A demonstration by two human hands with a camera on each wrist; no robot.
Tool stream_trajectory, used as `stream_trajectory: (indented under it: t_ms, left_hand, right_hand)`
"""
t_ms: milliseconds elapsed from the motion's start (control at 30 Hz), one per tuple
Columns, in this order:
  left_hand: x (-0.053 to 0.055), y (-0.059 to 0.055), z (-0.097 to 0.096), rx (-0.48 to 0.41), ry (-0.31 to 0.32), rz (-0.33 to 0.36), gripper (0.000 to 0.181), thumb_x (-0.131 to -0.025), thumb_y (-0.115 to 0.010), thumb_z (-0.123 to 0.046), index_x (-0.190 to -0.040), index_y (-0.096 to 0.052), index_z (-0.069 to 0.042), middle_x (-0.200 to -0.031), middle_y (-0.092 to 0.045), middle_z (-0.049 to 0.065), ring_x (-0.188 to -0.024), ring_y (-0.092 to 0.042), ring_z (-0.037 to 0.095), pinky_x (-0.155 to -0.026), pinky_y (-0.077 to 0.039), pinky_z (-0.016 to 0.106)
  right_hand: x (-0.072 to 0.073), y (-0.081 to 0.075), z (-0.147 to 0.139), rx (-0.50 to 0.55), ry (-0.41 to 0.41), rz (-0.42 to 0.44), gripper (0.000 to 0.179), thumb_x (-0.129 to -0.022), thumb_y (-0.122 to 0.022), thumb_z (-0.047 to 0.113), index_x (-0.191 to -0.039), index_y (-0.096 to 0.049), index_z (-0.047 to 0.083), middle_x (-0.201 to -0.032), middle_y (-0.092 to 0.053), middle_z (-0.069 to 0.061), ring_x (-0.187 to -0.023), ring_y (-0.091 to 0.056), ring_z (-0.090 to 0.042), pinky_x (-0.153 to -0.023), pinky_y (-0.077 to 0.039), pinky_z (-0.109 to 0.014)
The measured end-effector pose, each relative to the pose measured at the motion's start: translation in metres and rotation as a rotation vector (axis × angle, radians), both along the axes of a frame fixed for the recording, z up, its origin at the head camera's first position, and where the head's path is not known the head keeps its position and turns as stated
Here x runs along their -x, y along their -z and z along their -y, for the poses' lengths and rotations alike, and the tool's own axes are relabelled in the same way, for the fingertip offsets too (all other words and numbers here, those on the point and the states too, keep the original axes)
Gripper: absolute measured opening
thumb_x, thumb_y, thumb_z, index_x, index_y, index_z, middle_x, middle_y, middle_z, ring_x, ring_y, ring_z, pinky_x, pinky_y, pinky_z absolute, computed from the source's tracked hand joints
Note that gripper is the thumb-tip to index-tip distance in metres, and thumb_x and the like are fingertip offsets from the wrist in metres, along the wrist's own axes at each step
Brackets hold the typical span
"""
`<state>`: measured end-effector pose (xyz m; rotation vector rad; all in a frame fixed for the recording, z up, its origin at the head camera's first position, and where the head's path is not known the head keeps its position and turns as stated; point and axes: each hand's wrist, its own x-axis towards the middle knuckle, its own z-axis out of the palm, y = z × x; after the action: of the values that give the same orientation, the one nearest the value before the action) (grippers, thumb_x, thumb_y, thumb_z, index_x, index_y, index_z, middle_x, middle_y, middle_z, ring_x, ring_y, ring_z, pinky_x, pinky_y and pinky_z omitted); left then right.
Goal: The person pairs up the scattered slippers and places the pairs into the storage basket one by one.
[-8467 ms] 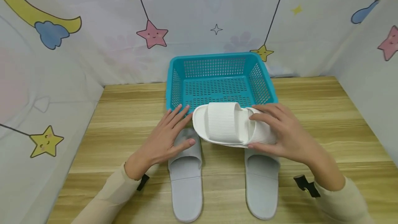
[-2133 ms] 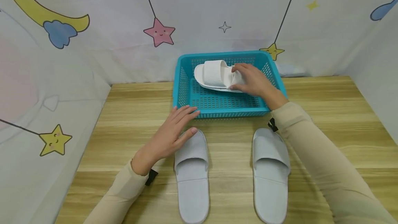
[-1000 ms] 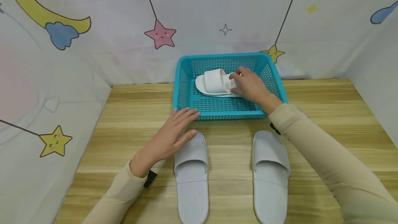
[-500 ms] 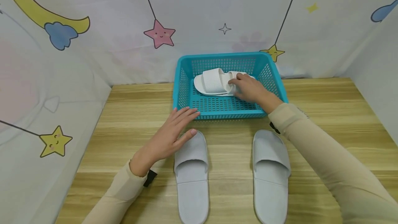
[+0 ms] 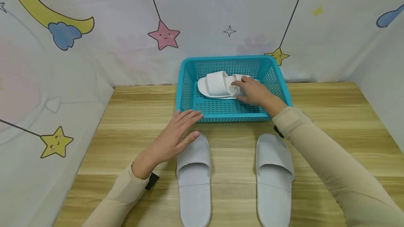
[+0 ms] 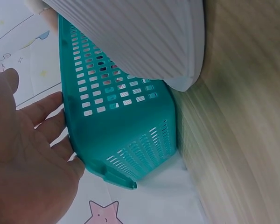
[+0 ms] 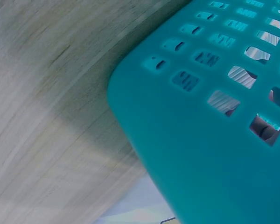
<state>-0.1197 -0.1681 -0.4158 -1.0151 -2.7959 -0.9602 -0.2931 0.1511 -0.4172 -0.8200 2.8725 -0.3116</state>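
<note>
A pair of white slippers point(image 5: 217, 84), nested with toes pointing opposite ways, lies in the turquoise basket point(image 5: 233, 117). Over the right-hand slipper is my right hand point(image 5: 254, 92), its fingers loosely bent and the thumb by the near edge; part of that slipper is hidden beneath it. My left hand point(image 5: 170, 139) is spread out, with its fingertips right at the basket's front left rim, as the left wrist view also shows. Below that hand sits a grey slipper point(image 5: 195, 192), partly covered by the thumb. The right wrist view shows mostly basket wall point(image 7: 177, 130).
Another grey slipper point(image 5: 274, 185) lies on the wood-grain table point(image 5: 135, 115) to the right, beneath the right forearm's side. A white cloth backdrop point(image 5: 202, 16) with cartoon stars stands close behind the basket and along both sides.
The right hand carried the white slippers from above the table into the basket and lowered them. Its fingers have since loosened and slid slightly toward me. The left hand has stayed by the rim.
</note>
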Motion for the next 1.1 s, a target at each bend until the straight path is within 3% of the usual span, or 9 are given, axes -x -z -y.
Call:
stream_trajectory:
  t_ms: [167,333,500,767,933,1100]
  left_hand:
    - [0.001,-0.001,0.000,0.003,0.004,-0.009,0.056,-0.112,-0.055,-0.030,-0.162,-0.044,-0.009,-0.168,-0.041,0.012,-0.161,-0.026,0.034,-0.132,-0.006,0.060]
    - [0.001,-0.003,0.000,-0.013,0.013,-0.039,0.059,-0.107,-0.065,-0.027,-0.159,-0.048,-0.006,-0.167,-0.041,0.015,-0.160,-0.027,0.036,-0.132,-0.010,0.059]
    - [-0.005,-0.005,0.005,-0.049,0.014,-0.114,0.052,-0.103,-0.071,-0.020,-0.151,-0.058,-0.004,-0.163,-0.047,0.015,-0.158,-0.033,0.036,-0.131,-0.021,0.055]
    - [-0.019,-0.008,0.011,-0.094,0.100,-0.207,0.041,-0.107,-0.066,-0.029,-0.144,-0.065,-0.009,-0.151,-0.060,0.011,-0.149,-0.048,0.030,-0.122,-0.041,0.046]
    - [-0.026,-0.006,0.014,-0.076,0.149,-0.193,0.042,-0.108,-0.065,-0.030,-0.144,-0.064,-0.007,-0.148,-0.063,0.011,-0.143,-0.055,0.031,-0.118,-0.046,0.048]
    - [-0.029,-0.001,0.016,-0.040,0.198,-0.157,0.041,-0.106,-0.067,-0.030,-0.141,-0.067,-0.009,-0.146,-0.065,0.008,-0.140,-0.058,0.027,-0.115,-0.049,0.048]
  right_hand:
    - [0.003,-0.003,-0.002,0.038,0.000,-0.017,0.058,-0.102,-0.071,0.020,-0.155,-0.051,0.008,-0.135,-0.059,-0.024,-0.114,-0.060,-0.040,-0.090,-0.053,-0.056]
    - [0.003,-0.010,-0.005,0.064,0.010,-0.029,0.058,-0.103,-0.069,0.021,-0.157,-0.050,0.009,-0.120,-0.065,-0.019,-0.101,-0.062,-0.034,-0.080,-0.052,-0.052]
    - [-0.002,-0.020,-0.010,0.121,0.012,-0.029,0.052,-0.104,-0.067,0.021,-0.153,-0.054,0.007,-0.111,-0.066,-0.016,-0.093,-0.060,-0.031,-0.076,-0.050,-0.049]
    - [-0.027,-0.032,-0.031,0.213,0.039,-0.063,0.047,-0.104,-0.068,0.019,-0.148,-0.058,0.004,-0.106,-0.068,-0.015,-0.096,-0.061,-0.033,-0.081,-0.053,-0.052]
    - [-0.045,-0.039,-0.042,0.261,-0.010,-0.094,0.044,-0.103,-0.069,0.017,-0.145,-0.060,0.003,-0.108,-0.069,-0.015,-0.101,-0.062,-0.033,-0.087,-0.052,-0.054]
    - [-0.069,-0.043,-0.054,0.343,-0.044,-0.127,0.052,-0.103,-0.069,0.014,-0.153,-0.054,0.006,-0.123,-0.067,-0.016,-0.108,-0.063,-0.033,-0.090,-0.053,-0.052]
